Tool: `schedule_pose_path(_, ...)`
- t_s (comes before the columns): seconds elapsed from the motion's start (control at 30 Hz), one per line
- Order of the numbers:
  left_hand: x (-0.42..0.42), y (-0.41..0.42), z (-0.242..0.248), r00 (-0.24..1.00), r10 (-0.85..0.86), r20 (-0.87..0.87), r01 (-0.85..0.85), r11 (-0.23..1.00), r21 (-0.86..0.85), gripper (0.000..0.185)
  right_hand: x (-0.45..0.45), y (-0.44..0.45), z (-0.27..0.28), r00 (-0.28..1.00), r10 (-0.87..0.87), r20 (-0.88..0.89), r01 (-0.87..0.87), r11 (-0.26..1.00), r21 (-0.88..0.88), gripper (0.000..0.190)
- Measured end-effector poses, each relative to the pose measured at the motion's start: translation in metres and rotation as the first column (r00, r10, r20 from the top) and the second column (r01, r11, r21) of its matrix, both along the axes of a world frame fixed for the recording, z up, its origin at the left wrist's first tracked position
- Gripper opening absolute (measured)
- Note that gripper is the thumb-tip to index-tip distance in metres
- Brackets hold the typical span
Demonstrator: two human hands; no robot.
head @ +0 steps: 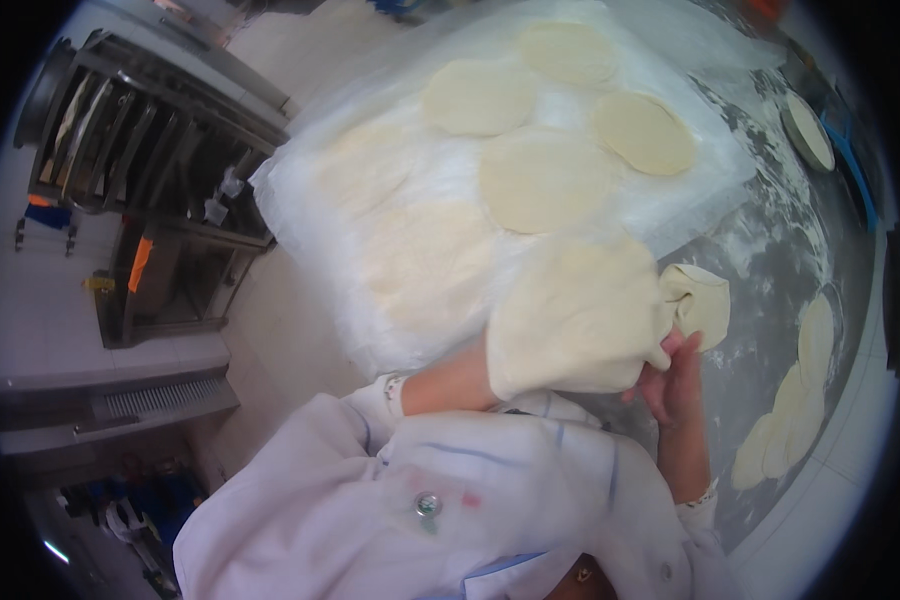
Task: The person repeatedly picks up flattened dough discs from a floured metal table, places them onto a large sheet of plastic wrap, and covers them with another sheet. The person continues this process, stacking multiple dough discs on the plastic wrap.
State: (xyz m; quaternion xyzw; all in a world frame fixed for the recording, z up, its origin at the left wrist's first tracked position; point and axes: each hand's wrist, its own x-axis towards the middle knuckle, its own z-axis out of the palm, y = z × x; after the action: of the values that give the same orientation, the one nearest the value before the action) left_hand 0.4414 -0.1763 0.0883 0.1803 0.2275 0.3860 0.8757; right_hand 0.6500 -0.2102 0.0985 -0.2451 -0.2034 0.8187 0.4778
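A large thin sheet of dough (577, 315) hangs over my left forearm (450, 379) and covers my left hand, so its fingers are hidden. At the sheet's right edge, the fingers of my right hand (671, 382) pinch the dough. A folded, crumpled piece of dough (697, 304) sticks out just above those fingertips; whether it joins the sheet is unclear. Beyond my hands, flat dough rounds lie on a plastic-covered surface, among them a middle round (540, 184), a right round (643, 133) and a far round (568, 52).
Clear plastic sheeting (307, 217) wraps the surface and covers more rounds at left. On the floured grey worktop (750, 277), overlapping dough pieces (787, 420) lie at right. A round pan (808, 131) stands at the far right. A metal rack with trays (142, 142) is at left.
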Motion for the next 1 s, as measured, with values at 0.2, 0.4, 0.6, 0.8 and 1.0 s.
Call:
schedule_pose_path(0.2,-0.084,0.007,0.005,0.941,0.334,0.055,-0.33,0.942,-0.063,0.047,-0.085,0.07,0.061,0.804,0.107,0.585,-0.266,0.944,0.193,0.043)
schedule_pose_path(0.4,-0.165,-0.002,-0.023,0.787,0.596,-0.16,-0.574,0.802,0.167,0.051,-0.172,0.133,0.01,0.397,0.18,0.9,-0.592,0.8,0.101,0.037)
schedule_pose_path(0.6,-0.183,-0.012,-0.038,0.81,0.586,-0.02,-0.573,0.784,-0.237,0.049,-0.182,0.124,-0.032,-0.052,-0.288,0.956,-0.725,0.669,0.163,0.048)
schedule_pose_path(0.8,-0.173,-0.002,-0.041,0.802,0.567,-0.188,-0.597,0.752,-0.279,0.04,-0.172,0.115,-0.034,0.011,-0.196,0.981,-0.693,0.706,0.149,0.047)
schedule_pose_path(1.0,-0.193,0.001,-0.043,0.601,0.523,-0.604,-0.608,0.79,0.079,0.041,-0.163,0.108,-0.036,0.032,-0.327,0.944,-0.739,0.628,0.243,0.044)
